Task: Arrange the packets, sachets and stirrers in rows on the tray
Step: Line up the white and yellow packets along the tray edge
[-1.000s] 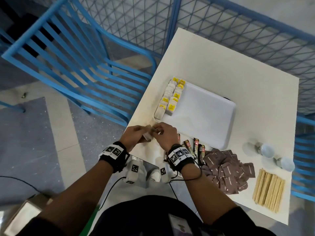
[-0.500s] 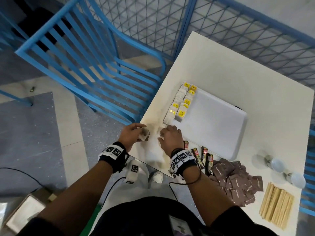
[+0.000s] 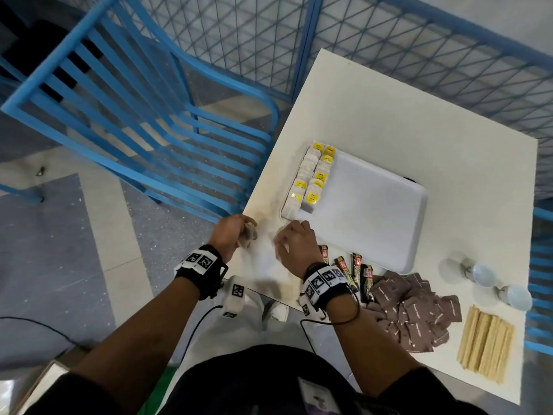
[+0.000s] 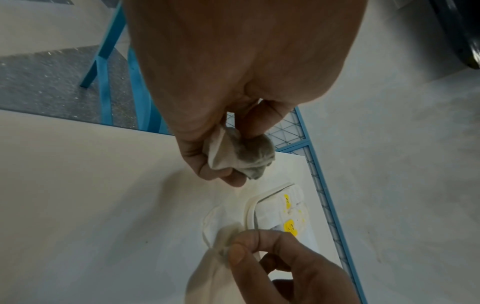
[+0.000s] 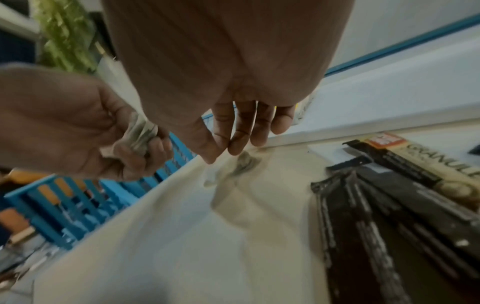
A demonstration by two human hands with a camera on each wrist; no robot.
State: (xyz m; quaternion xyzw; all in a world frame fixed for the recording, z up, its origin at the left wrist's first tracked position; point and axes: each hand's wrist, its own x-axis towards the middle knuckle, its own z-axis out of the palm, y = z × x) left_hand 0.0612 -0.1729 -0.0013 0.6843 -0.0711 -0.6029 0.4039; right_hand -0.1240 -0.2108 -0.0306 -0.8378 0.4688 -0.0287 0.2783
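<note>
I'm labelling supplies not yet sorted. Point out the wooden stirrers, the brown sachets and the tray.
wooden stirrers (image 3: 485,342), head view, middle of the bundle.
brown sachets (image 3: 414,310), head view, centre of the pile.
tray (image 3: 374,211), head view, bare white floor.

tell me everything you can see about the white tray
The white tray is a shallow rectangle with rounded corners and a raised rim, plastic by its look. It lies flat on the white table. Two rows of tea bags with yellow tags fill its left edge; the rest is bare. The right hand is at its near corner.
</note>
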